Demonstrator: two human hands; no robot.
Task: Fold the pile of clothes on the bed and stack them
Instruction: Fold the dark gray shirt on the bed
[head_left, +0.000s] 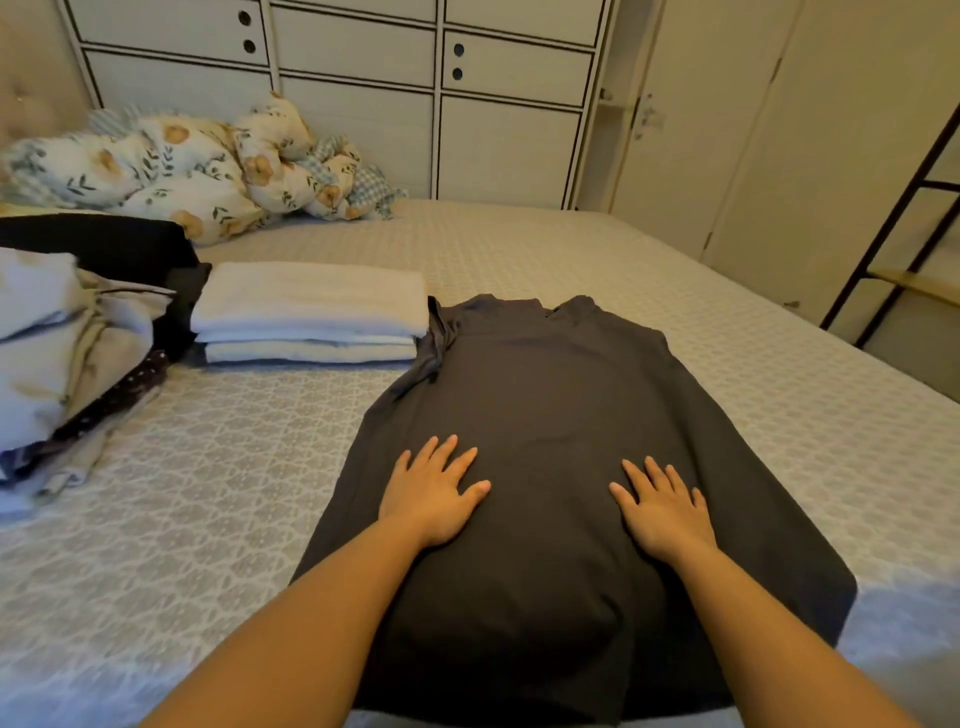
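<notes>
Smoothing looks like the step in hand: a dark grey garment (561, 415) lies spread flat on the bed (234, 467), its long axis running from six o'clock, near the person, to twelve o'clock, where the neck end sits. The left hand (434, 493) and the right hand (662, 512) both rest palm-down on its middle, fingers straight and slightly spread, gripping nothing; the left sits toward the nine o'clock edge of the cloth, the right toward the three o'clock edge. One sleeve looks bunched at the garment's eleven o'clock corner (the other I cannot make out). Since the cloth runs lengthwise away from the person, a fold would probably bring the side edges inward, each hand being nearer its own side, then carry the near hem toward twelve o'clock. At ten o'clock from the hands a stack of folded pale clothes (311, 312) sits just beside the garment's shoulder, nearer the left hand. Further toward nine o'clock lies a loose pile of unfolded clothes (67, 353), so the task seems partly done. No container is visible; a rumpled floral quilt (197, 171) lies at eleven o'clock by the headboard.
</notes>
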